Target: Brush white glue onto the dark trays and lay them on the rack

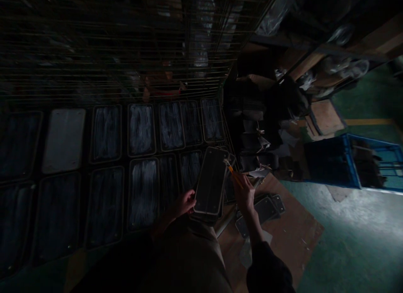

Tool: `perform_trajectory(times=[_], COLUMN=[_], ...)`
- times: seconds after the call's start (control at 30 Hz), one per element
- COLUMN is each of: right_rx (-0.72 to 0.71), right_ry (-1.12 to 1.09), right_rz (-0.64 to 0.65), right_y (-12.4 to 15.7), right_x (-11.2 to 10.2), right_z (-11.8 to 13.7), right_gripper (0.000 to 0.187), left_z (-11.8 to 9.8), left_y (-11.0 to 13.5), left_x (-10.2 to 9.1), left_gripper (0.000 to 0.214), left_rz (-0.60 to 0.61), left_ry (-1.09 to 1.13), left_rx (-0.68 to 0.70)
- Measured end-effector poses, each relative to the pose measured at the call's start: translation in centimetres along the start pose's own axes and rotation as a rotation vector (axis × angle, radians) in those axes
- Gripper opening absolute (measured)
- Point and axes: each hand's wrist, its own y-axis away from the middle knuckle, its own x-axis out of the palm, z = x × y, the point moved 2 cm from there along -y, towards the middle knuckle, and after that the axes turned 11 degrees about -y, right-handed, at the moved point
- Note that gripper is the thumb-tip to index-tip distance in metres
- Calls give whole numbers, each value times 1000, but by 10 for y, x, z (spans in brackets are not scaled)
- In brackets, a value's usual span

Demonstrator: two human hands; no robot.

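A dark rectangular panel (211,181) with rounded corners and a paler rim lies tilted in front of me. My left hand (185,202) is closed on its lower left edge. In my right hand (244,192) is a brush (232,170) with a yellow-orange handle, and the fingers are wrapped round it. Its pale tip is at the panel's upper right edge; whether it touches the panel I cannot tell. Under the held panel, other dark panels partly show. Left of it, similar panels (144,192) lie in rows, several with streaky whitish smears.
A wire mesh cage (126,53) stands behind the rows. One panel (64,139) among them is plain light grey. Loose panels (262,211) lie on a brown board (289,230) at the right. Farther right, a blue crate (333,160) stands on the green floor.
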Motion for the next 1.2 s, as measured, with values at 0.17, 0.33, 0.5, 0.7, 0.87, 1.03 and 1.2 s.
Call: perform_trajectory(times=[0.17,0.33,0.5,0.7,0.87,1.03,1.2], right_rx=[-39,-35,-13,81,189,286,389], right_ry=[197,299,244,228,166,-16,-202], right_rz=[142,221,320,434,487,558,592], right_y=[-24,-38,-8,71,114,116,87], right_x=[9,15,11,6,9,15,23], right_z=[-6,-13,-5,21,43,55,45], right_gripper=[31,37,35,25,20,24,23], left_z=[1,1,-4,-7,-5,-5,-1], left_y=[3,4,5,8,8,11,11], left_x=[8,10,12,13,14,12,12], left_gripper=[28,23,22,19,17,22,30], left_rz=[-73,-110,-164,-239,-201,-226,-143], left_ry=[-72,-53,62,111,147,186,206], left_rx=[30,16,-40,-121,-125,-93,-56])
